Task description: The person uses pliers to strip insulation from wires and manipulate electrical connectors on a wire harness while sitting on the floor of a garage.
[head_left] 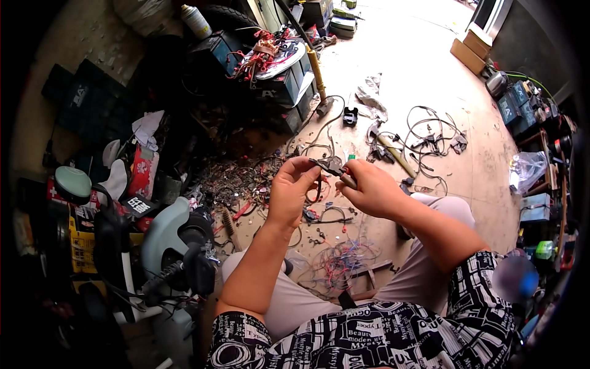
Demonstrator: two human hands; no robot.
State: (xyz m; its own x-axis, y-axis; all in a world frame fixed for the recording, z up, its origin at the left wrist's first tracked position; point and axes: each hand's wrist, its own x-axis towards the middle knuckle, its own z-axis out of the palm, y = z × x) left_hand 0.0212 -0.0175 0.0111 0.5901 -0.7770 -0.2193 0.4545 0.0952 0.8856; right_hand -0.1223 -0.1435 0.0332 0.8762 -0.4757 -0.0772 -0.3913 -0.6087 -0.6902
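Note:
In front of my knees, both hands are raised and close together. My right hand (367, 187) is closed around what look like pliers (332, 166), with their metal head pointing left toward my other hand. My left hand (292, 189) pinches a thin black cable (318, 189) between thumb and fingers, at the tip of the tool. Part of the cable hangs below the fingers. Where the jaws meet the cable is too small to make out. A small green piece (351, 157) shows just above my right hand.
Scraps and wire bits (233, 166) litter the floor. A tangle of coloured wires (347, 261) lies between my legs. Black cables (430, 135) spread ahead to the right. A grey scooter-like frame (165, 230) stands at left, stacked batteries (279, 92) beyond, shelves (544, 166) at right.

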